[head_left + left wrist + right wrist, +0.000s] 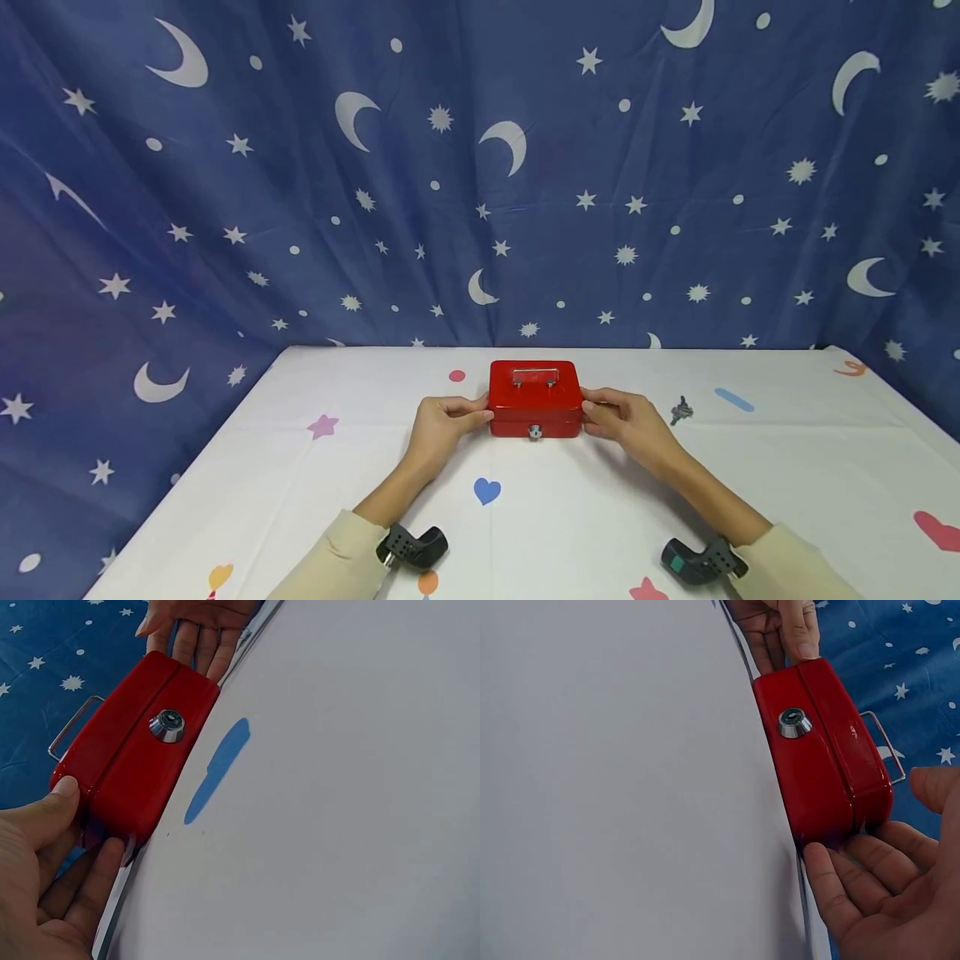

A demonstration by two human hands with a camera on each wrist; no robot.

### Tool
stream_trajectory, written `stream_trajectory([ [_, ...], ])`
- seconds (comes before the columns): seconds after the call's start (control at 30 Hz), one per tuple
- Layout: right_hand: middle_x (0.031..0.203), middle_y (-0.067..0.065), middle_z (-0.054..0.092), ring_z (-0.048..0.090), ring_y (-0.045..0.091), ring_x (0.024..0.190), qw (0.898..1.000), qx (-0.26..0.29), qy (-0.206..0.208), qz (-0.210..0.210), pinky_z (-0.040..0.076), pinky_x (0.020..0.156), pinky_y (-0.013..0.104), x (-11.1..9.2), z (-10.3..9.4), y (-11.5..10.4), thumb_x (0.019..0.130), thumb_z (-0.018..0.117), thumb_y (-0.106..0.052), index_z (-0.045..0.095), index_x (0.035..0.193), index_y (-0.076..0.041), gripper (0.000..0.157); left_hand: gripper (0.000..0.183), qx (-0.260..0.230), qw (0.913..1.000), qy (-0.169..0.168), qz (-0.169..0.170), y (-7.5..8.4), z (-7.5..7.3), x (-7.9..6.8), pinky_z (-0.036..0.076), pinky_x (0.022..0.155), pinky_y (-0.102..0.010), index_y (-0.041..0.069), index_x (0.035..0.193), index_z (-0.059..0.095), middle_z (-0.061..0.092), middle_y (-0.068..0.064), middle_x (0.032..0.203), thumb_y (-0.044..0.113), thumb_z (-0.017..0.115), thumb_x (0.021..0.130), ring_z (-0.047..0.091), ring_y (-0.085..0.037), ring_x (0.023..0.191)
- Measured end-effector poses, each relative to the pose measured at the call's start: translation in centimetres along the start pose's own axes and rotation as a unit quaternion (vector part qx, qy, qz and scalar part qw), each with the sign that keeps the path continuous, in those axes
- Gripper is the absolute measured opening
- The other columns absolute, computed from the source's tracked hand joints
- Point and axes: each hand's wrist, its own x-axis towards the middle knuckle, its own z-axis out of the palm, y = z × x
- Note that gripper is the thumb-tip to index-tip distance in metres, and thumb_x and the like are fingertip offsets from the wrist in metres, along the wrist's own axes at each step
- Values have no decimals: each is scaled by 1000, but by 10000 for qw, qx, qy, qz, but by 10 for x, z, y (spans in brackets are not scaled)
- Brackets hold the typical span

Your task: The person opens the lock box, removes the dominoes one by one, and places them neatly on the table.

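Note:
A red metal cash box (535,400) stands near the far edge of the white table, its lid down. A wire handle (536,372) rises from the lid, and a round silver lock (167,725) faces front. My left hand (444,432) grips the box's left end, thumb at the front corner and fingers lower down, as the left wrist view shows. At the other end, my right hand (626,423) touches the side with extended fingertips; its thumb stands apart from the box in the right wrist view. A small bunch of keys (682,410) lies right of my right hand.
The white tablecloth (405,375) carries printed hearts, stars and other coloured shapes. Behind the table's far edge hangs a blue curtain (420,167) with moons and stars. Dark wrist cameras sit below both hands, at the sleeves.

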Motion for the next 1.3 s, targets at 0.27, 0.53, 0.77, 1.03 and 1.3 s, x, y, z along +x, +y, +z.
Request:
stream_trajectory([
  [0.27,127,20,58,65,27,103,9997,145,-155,-116,53,84,34,-5,-2,-1,95,60,-27,50,134,4,50,14,-76,9999,5,-73,5,1,-7,53,81,-23,-9,93,72,69,-14,104,0,73,82,63,-23,107],
  [0.53,121,21,61,66,28,101,9994,191,-213,-210,53,84,38,-8,-2,-2,95,61,-25,54,128,7,46,12,-70,9999,-28,-108,6,0,-14,52,84,-25,-9,89,72,69,-15,104,0,73,81,62,-24,108],
  [0.77,117,20,64,67,27,99,9993,170,-208,-275,54,83,37,-10,-3,-2,95,62,-24,57,124,6,42,13,-188,9997,-98,-83,8,0,-17,52,84,-25,-11,91,71,68,-17,103,-2,73,81,62,-25,108],
  [1.03,114,21,65,68,28,95,9986,83,-285,-428,54,82,37,-14,-3,-3,96,60,-20,59,120,8,37,14,-58,9999,-119,-102,8,-2,-20,54,78,-23,-8,91,73,70,-16,100,1,74,80,62,-29,109],
  [1.3,113,22,65,68,28,94,9981,92,-350,-503,54,82,38,-15,-2,-6,96,59,-20,59,119,9,37,14,-12,9999,-97,-78,10,-4,-23,54,76,-22,-9,91,73,70,-16,100,-1,74,80,63,-27,106],
])
